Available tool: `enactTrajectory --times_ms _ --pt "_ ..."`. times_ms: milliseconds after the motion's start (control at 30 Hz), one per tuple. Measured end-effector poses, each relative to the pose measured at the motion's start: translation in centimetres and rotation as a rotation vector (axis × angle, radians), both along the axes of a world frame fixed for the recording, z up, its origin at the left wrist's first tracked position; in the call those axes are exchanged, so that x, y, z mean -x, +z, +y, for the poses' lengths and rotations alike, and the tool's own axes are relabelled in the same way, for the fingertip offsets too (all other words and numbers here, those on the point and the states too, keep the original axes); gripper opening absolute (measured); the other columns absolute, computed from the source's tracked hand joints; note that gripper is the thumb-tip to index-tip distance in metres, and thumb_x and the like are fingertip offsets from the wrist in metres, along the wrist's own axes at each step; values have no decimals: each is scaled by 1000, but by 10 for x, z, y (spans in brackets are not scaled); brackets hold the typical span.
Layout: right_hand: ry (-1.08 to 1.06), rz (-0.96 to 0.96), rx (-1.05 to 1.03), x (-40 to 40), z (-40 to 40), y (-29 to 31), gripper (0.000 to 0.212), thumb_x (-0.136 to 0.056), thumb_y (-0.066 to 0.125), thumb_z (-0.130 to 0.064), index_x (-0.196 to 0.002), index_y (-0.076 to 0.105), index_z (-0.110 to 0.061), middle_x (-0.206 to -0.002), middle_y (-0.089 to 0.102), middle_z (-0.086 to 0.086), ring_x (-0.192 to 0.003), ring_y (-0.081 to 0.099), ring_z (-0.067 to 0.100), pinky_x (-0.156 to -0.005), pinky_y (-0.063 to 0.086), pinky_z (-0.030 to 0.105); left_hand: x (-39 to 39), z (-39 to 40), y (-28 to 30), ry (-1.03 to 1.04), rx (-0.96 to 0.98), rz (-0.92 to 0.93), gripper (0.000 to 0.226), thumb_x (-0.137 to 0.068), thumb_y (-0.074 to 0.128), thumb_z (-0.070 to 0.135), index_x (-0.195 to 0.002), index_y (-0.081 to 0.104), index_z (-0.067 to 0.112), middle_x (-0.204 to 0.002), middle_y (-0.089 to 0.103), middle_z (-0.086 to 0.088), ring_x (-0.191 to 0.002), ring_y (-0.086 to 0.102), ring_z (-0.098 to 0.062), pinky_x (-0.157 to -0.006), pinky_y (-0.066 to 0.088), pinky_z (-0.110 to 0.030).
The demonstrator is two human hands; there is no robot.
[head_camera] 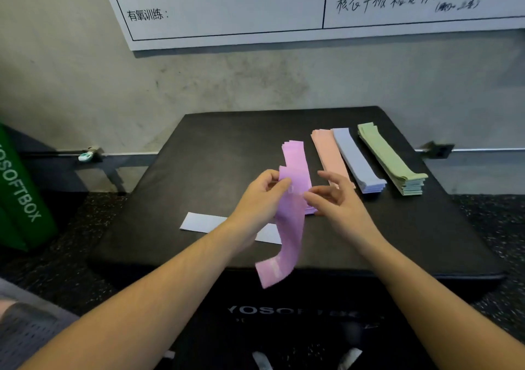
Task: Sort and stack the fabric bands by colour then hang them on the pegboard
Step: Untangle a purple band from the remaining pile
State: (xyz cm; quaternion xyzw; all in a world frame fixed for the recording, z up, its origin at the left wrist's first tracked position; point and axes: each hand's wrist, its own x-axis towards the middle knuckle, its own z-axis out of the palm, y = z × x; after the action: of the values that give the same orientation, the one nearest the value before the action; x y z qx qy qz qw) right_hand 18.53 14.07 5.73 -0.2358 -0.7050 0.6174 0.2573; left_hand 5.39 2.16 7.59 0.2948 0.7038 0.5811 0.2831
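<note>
My left hand (pixel 262 196) pinches the top of a purple band (pixel 287 241) that hangs down, blurred, over the front of the black soft box (pixel 199 148). My right hand (pixel 336 196) has relaxed fingers touching the band's right edge. Just behind the hands lies a purple stack (pixel 295 156). To its right lie a pink stack (pixel 326 153), a pale blue stack (pixel 355 159) and a green stack (pixel 389 159), side by side. A single pale blue band (pixel 201 223) lies flat near the box's front left, partly under my left forearm.
A white board with handwriting (pixel 227 8) hangs on the concrete wall behind the box. A green soft box (pixel 20 193) stands at the left on the dark speckled floor. No pegboard is in view.
</note>
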Motion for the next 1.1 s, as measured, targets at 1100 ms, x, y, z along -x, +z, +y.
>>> enactTrajectory --times_ms 1100 --pt "-11 -141 -158 -24 70 -52 19 -92 71 -23 -98 73 -41 -97 72 -23 -96 66 -2 -86 53 18 102 171 57 334 -256 -425 39 -95 36 -11 -124 55 6 -104 62 -19 -83 66 -27 -81 57 -41"
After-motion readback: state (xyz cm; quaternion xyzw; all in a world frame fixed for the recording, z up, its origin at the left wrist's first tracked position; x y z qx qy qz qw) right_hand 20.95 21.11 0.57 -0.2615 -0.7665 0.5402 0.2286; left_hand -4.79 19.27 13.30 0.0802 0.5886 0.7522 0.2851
